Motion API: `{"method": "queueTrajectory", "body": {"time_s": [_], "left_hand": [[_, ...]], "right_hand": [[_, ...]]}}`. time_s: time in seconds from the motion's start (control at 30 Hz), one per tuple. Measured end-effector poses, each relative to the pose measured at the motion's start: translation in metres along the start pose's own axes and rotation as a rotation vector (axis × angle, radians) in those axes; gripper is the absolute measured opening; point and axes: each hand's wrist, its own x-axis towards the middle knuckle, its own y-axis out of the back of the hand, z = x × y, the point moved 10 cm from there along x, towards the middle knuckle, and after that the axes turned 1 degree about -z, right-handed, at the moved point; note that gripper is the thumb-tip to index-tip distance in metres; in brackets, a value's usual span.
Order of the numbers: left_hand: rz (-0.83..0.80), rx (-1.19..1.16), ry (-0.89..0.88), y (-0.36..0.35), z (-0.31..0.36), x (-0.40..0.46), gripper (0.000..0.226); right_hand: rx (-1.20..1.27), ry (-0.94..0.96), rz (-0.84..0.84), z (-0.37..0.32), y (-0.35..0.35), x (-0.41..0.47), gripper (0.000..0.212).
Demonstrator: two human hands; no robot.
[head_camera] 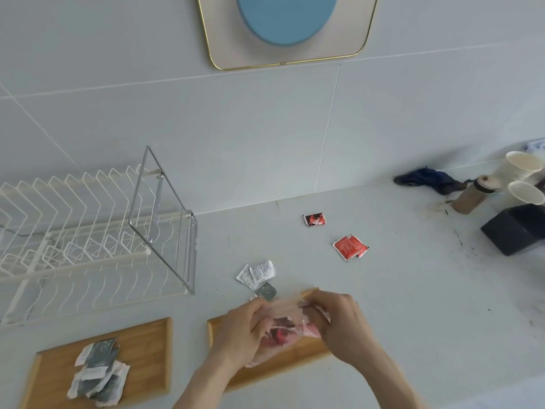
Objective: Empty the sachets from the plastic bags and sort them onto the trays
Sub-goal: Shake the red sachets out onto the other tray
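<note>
My left hand and my right hand both grip a clear plastic bag with red sachets inside, held above the right wooden tray. The left wooden tray carries a pile of grey and white sachets. On the counter beyond my hands lie several white and grey sachets, red sachets and a red-and-black sachet.
A white wire dish rack with a metal frame stands at the left. At the far right are paper cups, a brown bottle, a dark cloth and a black box.
</note>
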Motion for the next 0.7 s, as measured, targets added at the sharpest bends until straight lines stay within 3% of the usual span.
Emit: {"method": "queueTrajectory", "body": {"time_s": [0.13,0.43,0.5,0.6,0.7], "left_hand": [[0.031,-0.022,0.009,-0.003,-0.001,0.003,0.005],[0.051,-0.07,-0.026,0.004,0.012,0.002,0.02],[0.033,-0.106,-0.023,0.004,0.013,0.002,0.011],[0.043,-0.151,-0.021,0.007,0.015,0.0,0.008],[0.064,-0.135,0.002,0.011,0.011,-0.003,0.01]], "right_hand": [[0.077,-0.027,0.062,0.007,0.007,0.0,0.015],[0.269,0.104,0.21,-0.01,0.03,-0.015,0.018],[0.25,0.085,0.176,-0.003,0.027,-0.014,0.02],[0.214,0.026,0.05,0.014,0.01,-0.015,0.046],[0.194,-0.038,0.0,0.03,0.001,-0.015,0.047]]}}
